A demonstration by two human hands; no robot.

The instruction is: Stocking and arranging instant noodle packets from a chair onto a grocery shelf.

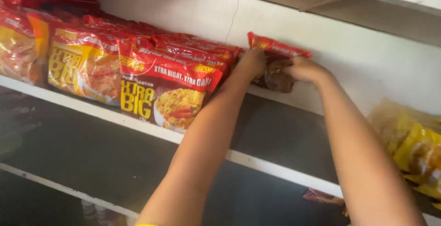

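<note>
A red and brown noodle packet [275,65] stands upright against the white back wall on the dark shelf [285,134]. My left hand [251,63] grips its left edge and my right hand [304,70] grips its right side. Directly to the left of my left hand stands a row of several similar red noodle packets [174,86], upright and packed one behind another. The packet I hold is the rightmost in that line, a small gap from the row.
More red and yellow packets [85,65] fill the shelf's left end. Yellow packets [413,143] lie at the right. The shelf's white front edge [151,129] runs diagonally. Another shelf [367,5] hangs above. A small packet [321,196] lies below.
</note>
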